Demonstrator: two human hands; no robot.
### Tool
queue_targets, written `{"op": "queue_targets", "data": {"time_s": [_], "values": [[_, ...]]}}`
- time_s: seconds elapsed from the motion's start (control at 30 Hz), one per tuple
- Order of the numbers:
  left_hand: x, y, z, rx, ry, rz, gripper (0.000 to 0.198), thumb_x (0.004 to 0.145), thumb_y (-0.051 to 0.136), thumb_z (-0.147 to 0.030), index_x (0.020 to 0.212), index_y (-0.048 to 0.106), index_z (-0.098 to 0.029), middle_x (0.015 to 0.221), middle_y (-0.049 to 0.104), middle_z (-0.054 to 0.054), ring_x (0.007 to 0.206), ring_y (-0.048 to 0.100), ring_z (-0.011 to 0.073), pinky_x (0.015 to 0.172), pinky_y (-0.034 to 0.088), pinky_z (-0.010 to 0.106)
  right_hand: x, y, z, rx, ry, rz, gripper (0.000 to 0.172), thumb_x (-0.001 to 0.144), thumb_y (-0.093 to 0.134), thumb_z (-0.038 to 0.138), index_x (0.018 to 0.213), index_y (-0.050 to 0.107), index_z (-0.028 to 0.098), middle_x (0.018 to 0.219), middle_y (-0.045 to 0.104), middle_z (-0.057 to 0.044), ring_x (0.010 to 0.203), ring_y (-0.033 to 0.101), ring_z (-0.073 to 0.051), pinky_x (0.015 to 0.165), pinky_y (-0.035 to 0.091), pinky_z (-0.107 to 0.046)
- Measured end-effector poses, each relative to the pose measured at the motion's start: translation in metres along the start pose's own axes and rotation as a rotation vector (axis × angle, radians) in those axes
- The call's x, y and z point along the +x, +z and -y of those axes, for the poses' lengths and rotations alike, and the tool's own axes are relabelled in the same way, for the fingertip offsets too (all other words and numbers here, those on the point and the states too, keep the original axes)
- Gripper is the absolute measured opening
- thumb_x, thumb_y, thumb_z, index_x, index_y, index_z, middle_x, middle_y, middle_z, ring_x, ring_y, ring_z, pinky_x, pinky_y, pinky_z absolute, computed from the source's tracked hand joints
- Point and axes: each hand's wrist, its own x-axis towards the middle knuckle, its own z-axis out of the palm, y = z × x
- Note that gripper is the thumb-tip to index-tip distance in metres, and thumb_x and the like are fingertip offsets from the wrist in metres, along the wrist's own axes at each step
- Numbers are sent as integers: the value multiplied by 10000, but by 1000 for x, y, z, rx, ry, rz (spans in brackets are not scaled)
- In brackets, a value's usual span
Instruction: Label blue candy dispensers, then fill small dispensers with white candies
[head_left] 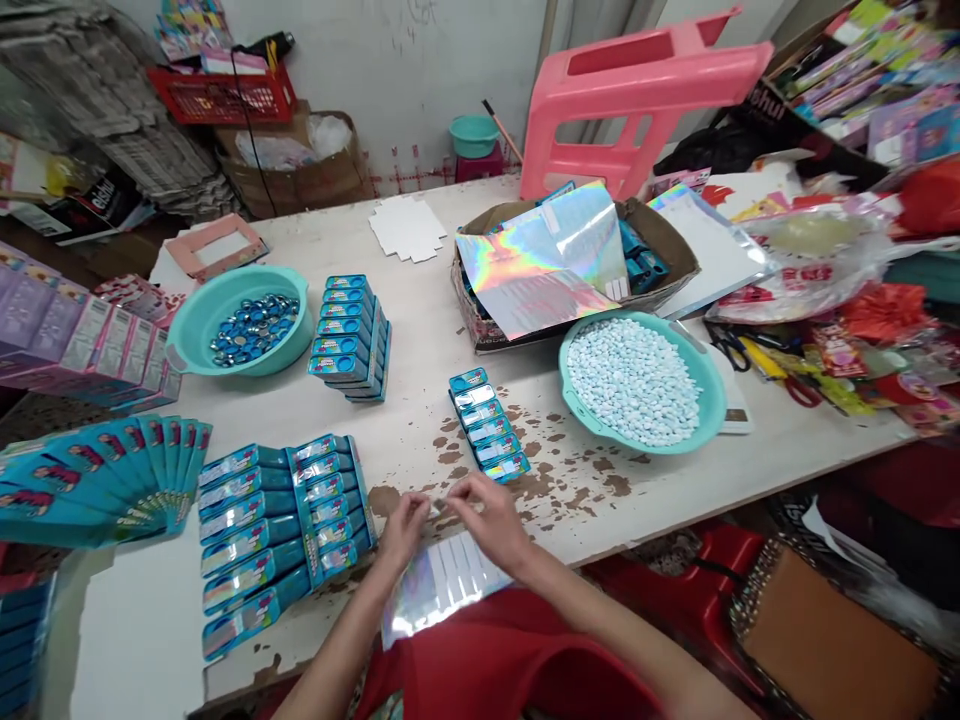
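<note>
White-topped work table (420, 330), its surface marked with brown worn patches, stands before a pale wall (420, 75). Both hands meet near the table's front edge: the left hand (403, 530) and the right hand (491, 520) are each closed to a fingertip pinch, with a small pale piece (438, 506) held between them; it is too small to identify. Directly below the hands lies an iridescent sheet (450, 578) bearing pale strips, its near end by the person's red clothing (480, 660). Just beyond the right hand, a short row of teal packs (491, 427) lies on the table. Left of the hands, larger rows of teal packs (251, 550) lie side by side, with a fan of printed teal cards (112, 470) farther out. Behind these stand a stack of teal packs (345, 340) and a turquoise basin (191, 325) containing blue and silver pieces (256, 330). To the right, a second turquoise basin (714, 415) holds many white pellets (634, 380), just beside a carton (471, 322) topped by another iridescent sheet (547, 265). Beyond the carton rests a pink plastic stool (637, 85).
</note>
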Motion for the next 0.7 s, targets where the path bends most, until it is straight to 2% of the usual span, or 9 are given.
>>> {"op": "queue_targets", "data": {"time_s": [0.03,0.1,0.17,0.27,0.33,0.43,0.57,0.7], "values": [[3,3,-16,-136,49,0,353,811,487,-468,998,560,-177,975,638,73,943,583,204,763,450,301,12,-9,4,58,50,-52,125,834,570,283,751,597,193,737,613,-3,709,563,-139,668,422,-250],[13,8,-49,-316,118,103,426,807,498,-492,1097,522,-181,1068,621,90,973,584,199,738,468,284,34,-23,5,148,130,-111,139,807,585,317,744,596,194,716,618,9,677,565,-138,660,432,-255],[28,12,-77,-322,114,230,401,767,563,-486,1001,547,-161,892,655,69,772,619,165,599,459,238,53,-29,-2,173,170,-149,147,784,589,335,735,598,197,705,620,15,674,565,-144,671,438,-268],[58,15,-102,-231,99,275,329,759,569,-467,804,542,-142,577,578,-8,450,509,86,444,360,192,76,-31,-19,45,166,-252,132,764,593,330,712,615,210,747,616,1,793,553,-174,764,422,-303],[80,15,-110,-207,143,256,285,775,545,-423,868,527,-153,541,554,-37,393,465,69,421,331,182,93,-31,-31,-44,173,-341,119,741,614,325,707,635,213,866,607,-30,926,522,-201,846,392,-327],[112,12,-116,-196,212,213,263,777,514,-330,990,457,-188,531,540,-70,376,440,65,423,320,174,124,-30,-49,-93,270,-418,113,693,648,322,688,660,211,1015,558,-61,1034,476,-228,910,354,-346],[150,11,-122,-166,294,158,209,753,480,-237,952,432,-195,514,506,-81,412,426,67,453,325,173,164,-28,-68,-125,350,-446,95,659,652,306,643,659,212,988,558,-58,1008,476,-239,920,333,-366],[174,14,-118,-145,239,143,227,715,445,-157,935,415,-200,496,487,-84,414,405,74,450,310,174,182,-23,-85,-128,376,-455,70,627,646,266,602,624,204,936,559,-50,961,489,-225,900,351,-350]]}}
